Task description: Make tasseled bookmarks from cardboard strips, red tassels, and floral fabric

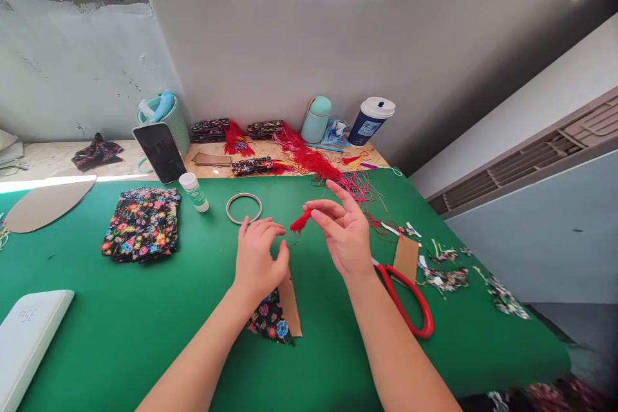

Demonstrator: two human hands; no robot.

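Note:
My right hand [346,235] pinches a small red tassel [300,222] between thumb and fingertips above the green tabletop. Just left of it, my left hand [258,254] hovers with its fingers apart and nothing visible in them. Under my left hand lies a piece of black floral fabric [271,318], partly hidden, beside a strip of brown cardboard [290,309]. A round ring [244,208] lies behind my left hand. Red-handled scissors [420,315] rest to the right of my right forearm, their blades mostly hidden.
Folded floral fabric [141,225], a glue stick [194,192] and a leaning phone [159,152] stand or lie left. Red tassels [313,158], a bottle [317,120] and a cup [371,121] line the back. Fabric scraps [447,277] and a cardboard piece [406,257] lie right.

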